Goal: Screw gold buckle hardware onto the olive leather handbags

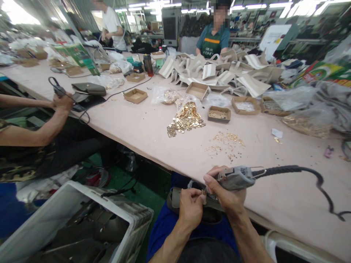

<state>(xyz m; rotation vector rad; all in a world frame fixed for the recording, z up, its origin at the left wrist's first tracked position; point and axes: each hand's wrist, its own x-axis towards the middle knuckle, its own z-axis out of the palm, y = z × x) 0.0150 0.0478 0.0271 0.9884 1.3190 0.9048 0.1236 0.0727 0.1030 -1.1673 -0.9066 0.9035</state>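
Lower centre: right hand [229, 195] grasps tool [237, 178], axis crosswise; left hand [191, 207], nearer the bag [174, 199] below-left, pinches small piece [203, 193] (type unclear).

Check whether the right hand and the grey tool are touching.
Touching: the head view shows the right hand wrapped around the grey tool.

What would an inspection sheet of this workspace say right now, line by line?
Surface: pale table, strewn with small parts.
Job's things: olive-grey bag on the lap; small gold parts loose on the table.
Clutter: heaped gold plates, cardboard trays, pale pile beyond.
Grips: left grip pinched at the bag, contents unclear; right grip around a grey power tool.
Cables: black cable trails right from the tool.
Surroundings: grey crate of dark pieces; co-workers nearby.
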